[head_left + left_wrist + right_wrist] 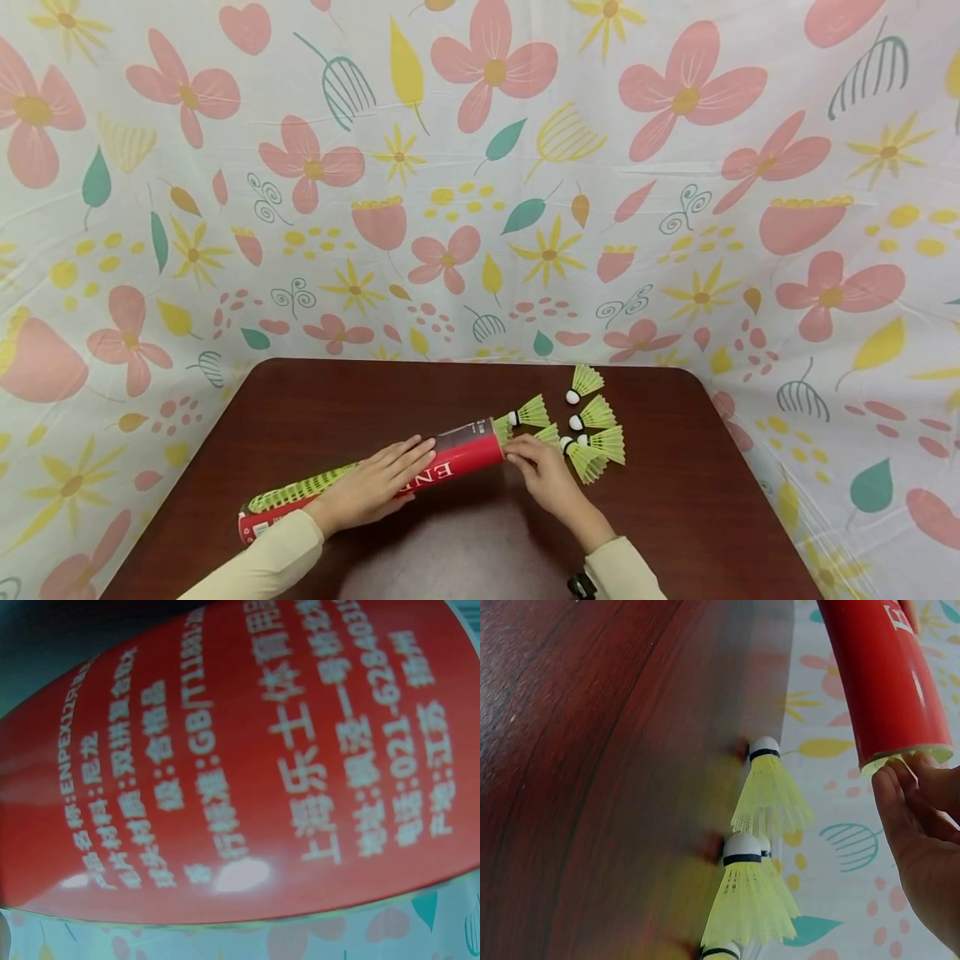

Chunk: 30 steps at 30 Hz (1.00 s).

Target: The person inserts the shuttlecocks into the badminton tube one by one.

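A red shuttlecock tube (468, 458) with white lettering lies slantwise over the table, its far right end open. My left hand (378, 482) grips the tube around its middle, fingers across the top and thumb on the near side. Printed text fills the red tube wall (240, 772) in the left wrist view. At the open end, my right hand (547, 475) pinches the yellow-green skirt of a shuttlecock (885, 763) at the mouth; the rest of that shuttlecock is hidden inside. Through the tube's clear window more shuttlecock skirts (303, 490) show.
Several loose yellow-green shuttlecocks with white heads lie right of the tube, among them one at the back (588, 382) and one nearer the hand (585, 460). Another shuttlecock (532, 412) lies just behind the tube's mouth. The dark wooden table (675, 517) meets a flower-patterned cloth (450, 250) behind.
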{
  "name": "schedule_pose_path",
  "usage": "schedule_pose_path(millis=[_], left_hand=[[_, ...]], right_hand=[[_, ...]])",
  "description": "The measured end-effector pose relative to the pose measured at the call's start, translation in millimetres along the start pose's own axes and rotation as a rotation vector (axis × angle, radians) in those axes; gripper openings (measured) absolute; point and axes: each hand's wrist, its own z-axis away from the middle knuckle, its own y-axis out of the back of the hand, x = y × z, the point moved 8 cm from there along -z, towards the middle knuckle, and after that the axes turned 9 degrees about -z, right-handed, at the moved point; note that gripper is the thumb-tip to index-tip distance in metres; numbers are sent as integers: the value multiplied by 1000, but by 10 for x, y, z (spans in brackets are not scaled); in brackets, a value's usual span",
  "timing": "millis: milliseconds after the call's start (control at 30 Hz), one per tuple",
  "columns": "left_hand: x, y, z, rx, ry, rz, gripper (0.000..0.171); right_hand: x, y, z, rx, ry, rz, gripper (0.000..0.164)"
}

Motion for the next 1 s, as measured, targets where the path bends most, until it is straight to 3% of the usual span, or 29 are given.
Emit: schedule_pose_path(millis=[300, 567, 800, 1000], left_hand=[[-4, 7, 14, -18, 3, -2, 95], [-17, 25, 14, -29, 2, -16, 94], [-18, 35, 11, -31, 7, 6, 91], [-27, 62, 7, -26, 8, 8, 89]], right_hand=[[164, 168, 100, 30, -152, 1, 22], [239, 420, 188, 125, -169, 50, 24], [365, 628, 317, 169, -306, 47, 23], [406, 838, 440, 248, -298, 115, 20]])
